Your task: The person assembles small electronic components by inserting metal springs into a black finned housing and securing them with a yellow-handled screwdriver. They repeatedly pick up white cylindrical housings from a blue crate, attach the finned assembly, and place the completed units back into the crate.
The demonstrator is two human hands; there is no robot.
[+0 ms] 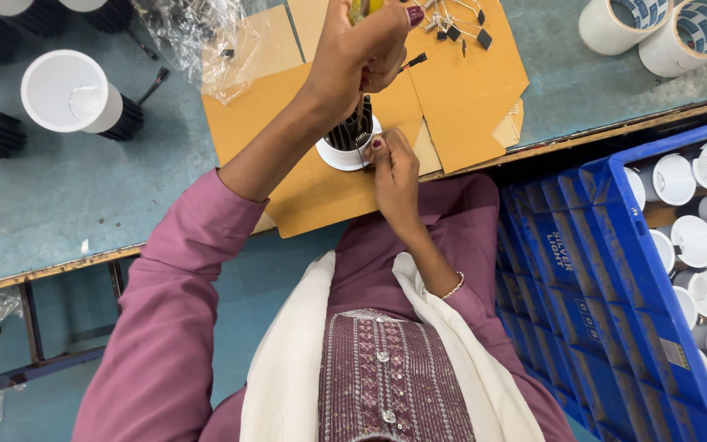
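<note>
Flattened cardboard is laid over a teal workbench, and a small lamp housing with a white rim and black fins is stood on it. A screwdriver, apparently yellow-handled, is gripped in the left hand directly above the housing. The housing rim is steadied by the narrowly pinched fingers of the right hand; a blue crate of similar white housings is placed to the right.

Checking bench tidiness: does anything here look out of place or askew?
The flattened cardboard under the lamp fitting overhangs the table edge, and small loose parts lie scattered across it. A crumpled plastic bag sits on its corner. Nothing looks damaged. The left hand grips a screwdriver.
</note>
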